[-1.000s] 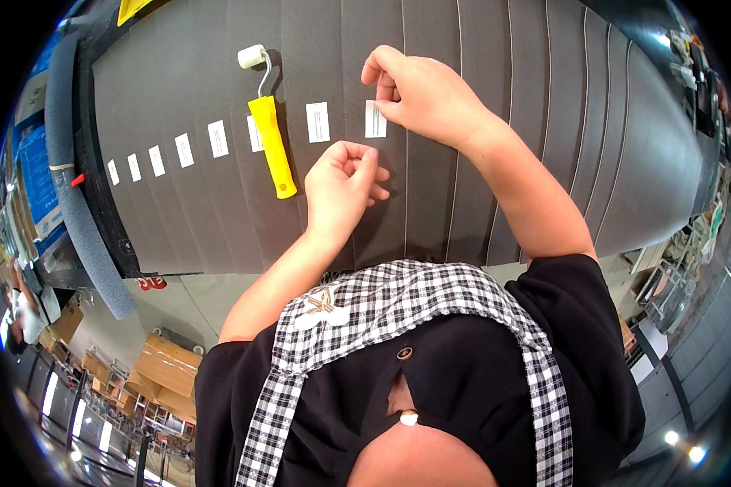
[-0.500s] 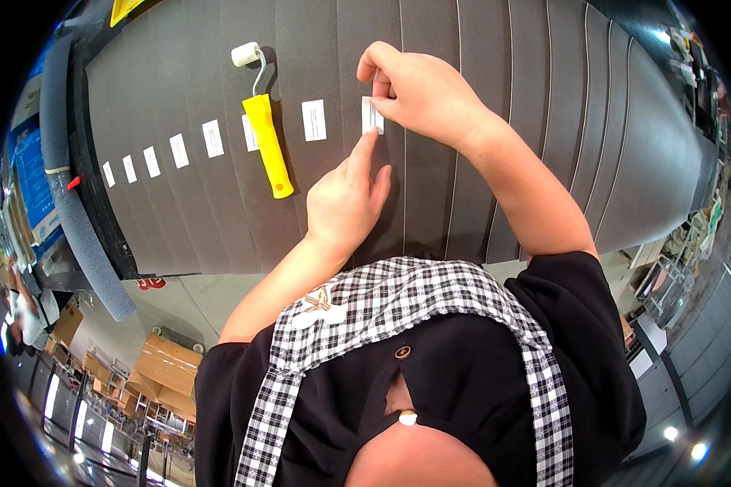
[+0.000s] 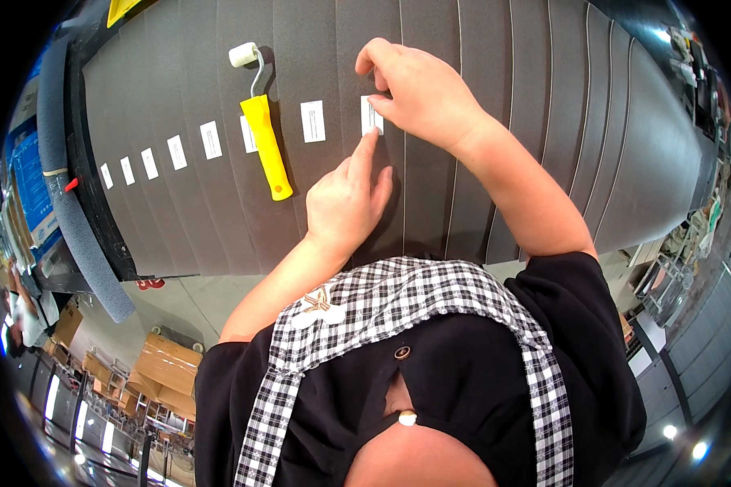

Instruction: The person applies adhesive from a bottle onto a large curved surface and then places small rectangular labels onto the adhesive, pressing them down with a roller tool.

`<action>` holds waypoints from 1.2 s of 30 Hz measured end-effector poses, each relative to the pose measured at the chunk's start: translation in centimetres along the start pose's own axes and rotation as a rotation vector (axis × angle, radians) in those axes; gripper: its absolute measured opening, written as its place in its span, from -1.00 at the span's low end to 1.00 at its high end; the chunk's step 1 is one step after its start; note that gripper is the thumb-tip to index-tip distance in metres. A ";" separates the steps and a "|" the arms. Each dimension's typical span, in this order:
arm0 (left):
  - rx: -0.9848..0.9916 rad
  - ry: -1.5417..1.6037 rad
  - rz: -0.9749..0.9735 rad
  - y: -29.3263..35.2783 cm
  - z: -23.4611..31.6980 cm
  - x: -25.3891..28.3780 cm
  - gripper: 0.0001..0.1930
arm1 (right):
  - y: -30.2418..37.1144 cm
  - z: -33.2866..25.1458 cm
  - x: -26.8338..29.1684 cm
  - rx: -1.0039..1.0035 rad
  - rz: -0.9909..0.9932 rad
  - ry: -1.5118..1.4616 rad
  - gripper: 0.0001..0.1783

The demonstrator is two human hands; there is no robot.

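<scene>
On a dark grey-brown sheet [image 3: 325, 49] of ribbed material lies a row of small white labels. My left hand [image 3: 345, 203] points its index finger at the lower edge of the rightmost label [image 3: 370, 115], the tip touching it. That hand's thumb stands apart and its other fingers are bent. My right hand [image 3: 426, 93] is over the same label's right side, thumb tip on its upper part. Its fingers are curled, with a gap between index finger and thumb, and nothing shows between them. A roller [image 3: 266, 150] with yellow handle and white head lies to the left.
Another label [image 3: 313, 121] is between the roller and my hands. The roller handle partly covers one label [image 3: 248, 134], and several more continue leftward. On the right, the sheet has raised folds [image 3: 548, 97]. A grey padded roll [image 3: 65, 187] borders the left end; cardboard boxes [image 3: 166, 369] stand beyond.
My right hand has shifted very slightly up and left over the label. My left index finger stays at the label's lower edge. The roller and the other labels look the same.
</scene>
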State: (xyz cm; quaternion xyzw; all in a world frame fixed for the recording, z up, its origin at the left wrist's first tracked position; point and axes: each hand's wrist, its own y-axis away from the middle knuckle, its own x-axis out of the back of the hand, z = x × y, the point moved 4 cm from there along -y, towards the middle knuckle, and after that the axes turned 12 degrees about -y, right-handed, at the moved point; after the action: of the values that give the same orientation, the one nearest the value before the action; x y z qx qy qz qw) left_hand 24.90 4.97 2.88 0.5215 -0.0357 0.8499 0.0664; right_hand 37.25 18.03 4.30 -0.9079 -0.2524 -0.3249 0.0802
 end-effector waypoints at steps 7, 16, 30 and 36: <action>0.030 -0.084 0.308 1.3 -3.0 4.3 -0.45 | 2.7 0.9 3.2 -0.221 0.251 -0.289 -0.73; 0.524 -0.231 -0.029 1.4 -9.3 4.7 -0.62 | 11.7 -1.1 -0.3 -0.506 0.111 -0.717 -0.82; 0.081 0.049 -0.068 6.6 -0.9 1.2 -0.50 | 13.2 -3.2 -11.7 -0.575 0.062 -1.337 -0.64; -0.360 0.314 0.145 8.2 -3.7 1.8 -0.77 | 14.5 -3.0 -11.3 -0.667 -0.002 -1.314 -0.58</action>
State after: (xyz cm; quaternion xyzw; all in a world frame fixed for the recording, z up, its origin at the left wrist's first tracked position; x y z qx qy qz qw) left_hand 19.59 -2.54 2.89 0.3590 -0.2132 0.9029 0.1019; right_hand 35.50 0.09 -0.20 -0.8913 -0.1369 0.2265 -0.3682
